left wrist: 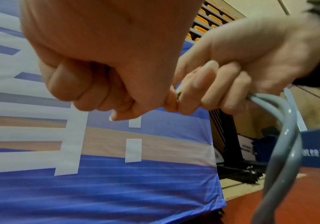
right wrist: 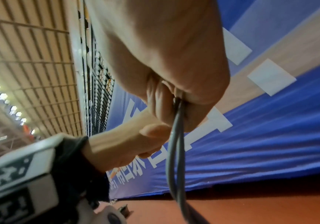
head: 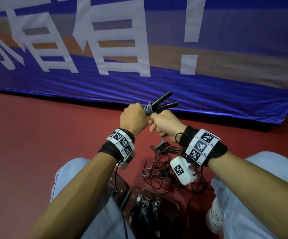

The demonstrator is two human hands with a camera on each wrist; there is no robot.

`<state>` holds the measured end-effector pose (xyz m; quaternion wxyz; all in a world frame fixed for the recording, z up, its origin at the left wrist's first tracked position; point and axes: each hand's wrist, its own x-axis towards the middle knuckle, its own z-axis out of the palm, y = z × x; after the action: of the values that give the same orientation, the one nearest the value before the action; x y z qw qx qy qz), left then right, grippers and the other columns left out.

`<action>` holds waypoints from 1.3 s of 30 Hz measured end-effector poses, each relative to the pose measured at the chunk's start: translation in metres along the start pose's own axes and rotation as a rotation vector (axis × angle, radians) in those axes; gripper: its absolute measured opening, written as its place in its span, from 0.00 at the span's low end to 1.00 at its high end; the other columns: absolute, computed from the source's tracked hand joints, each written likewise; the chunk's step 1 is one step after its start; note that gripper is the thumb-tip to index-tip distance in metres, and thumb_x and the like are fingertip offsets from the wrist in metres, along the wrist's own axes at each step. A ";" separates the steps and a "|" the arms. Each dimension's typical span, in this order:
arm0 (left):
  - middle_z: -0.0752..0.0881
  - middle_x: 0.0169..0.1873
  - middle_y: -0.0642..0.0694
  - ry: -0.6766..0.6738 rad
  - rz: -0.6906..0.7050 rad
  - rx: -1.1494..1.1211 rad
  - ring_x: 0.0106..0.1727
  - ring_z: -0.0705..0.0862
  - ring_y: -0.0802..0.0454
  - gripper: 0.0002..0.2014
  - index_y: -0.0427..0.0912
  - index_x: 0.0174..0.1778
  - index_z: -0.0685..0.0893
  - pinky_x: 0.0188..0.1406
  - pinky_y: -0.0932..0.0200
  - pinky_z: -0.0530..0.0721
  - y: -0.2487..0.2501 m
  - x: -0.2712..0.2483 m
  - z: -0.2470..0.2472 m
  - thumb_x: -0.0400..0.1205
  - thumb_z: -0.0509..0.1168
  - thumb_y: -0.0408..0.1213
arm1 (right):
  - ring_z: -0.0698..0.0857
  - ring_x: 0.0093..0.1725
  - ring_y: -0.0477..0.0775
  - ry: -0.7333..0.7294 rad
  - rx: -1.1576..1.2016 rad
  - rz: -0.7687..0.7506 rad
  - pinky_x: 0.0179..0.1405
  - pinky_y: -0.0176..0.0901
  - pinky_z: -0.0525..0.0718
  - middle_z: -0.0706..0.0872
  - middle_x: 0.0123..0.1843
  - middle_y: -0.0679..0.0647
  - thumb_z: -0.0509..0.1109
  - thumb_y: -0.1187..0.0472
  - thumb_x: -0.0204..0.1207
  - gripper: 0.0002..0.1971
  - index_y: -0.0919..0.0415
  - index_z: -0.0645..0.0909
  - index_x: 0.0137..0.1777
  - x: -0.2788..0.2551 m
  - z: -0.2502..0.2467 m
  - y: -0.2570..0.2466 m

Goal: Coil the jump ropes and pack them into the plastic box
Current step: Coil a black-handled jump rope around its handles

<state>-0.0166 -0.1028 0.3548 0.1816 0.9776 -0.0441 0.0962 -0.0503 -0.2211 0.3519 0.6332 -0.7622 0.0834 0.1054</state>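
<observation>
A grey jump rope (head: 148, 108) is wound around its two black handles (head: 163, 102), held up in front of me. My left hand (head: 133, 118) grips the coiled bundle in a fist. My right hand (head: 163, 124) is curled around the rope's doubled grey strands (right wrist: 176, 144), which hang in a loop (left wrist: 287, 136) below it. A clear plastic box (head: 172, 204) stands open on the floor between my knees with coiled ropes (head: 145, 211) inside. A tangle of dark ropes (head: 162, 169) lies on the floor beyond the box.
The floor (head: 36, 144) is red. A blue banner (head: 139, 87) with white characters hangs close in front. My knees in light trousers (head: 260, 195) flank the box. The box lid (head: 117, 188) lies open at the left.
</observation>
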 end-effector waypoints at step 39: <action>0.83 0.21 0.48 -0.028 0.940 0.523 0.20 0.81 0.41 0.06 0.46 0.33 0.85 0.23 0.61 0.64 -0.022 0.007 -0.013 0.71 0.77 0.39 | 0.77 0.24 0.41 -0.520 -0.587 -0.253 0.23 0.30 0.67 0.95 0.39 0.49 0.83 0.43 0.71 0.19 0.59 0.86 0.40 -0.004 -0.051 -0.007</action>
<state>-0.0093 -0.0782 0.3607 -0.1313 0.8662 -0.4540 0.1619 -0.0496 -0.2696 0.3684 0.3970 -0.8626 -0.2075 0.2349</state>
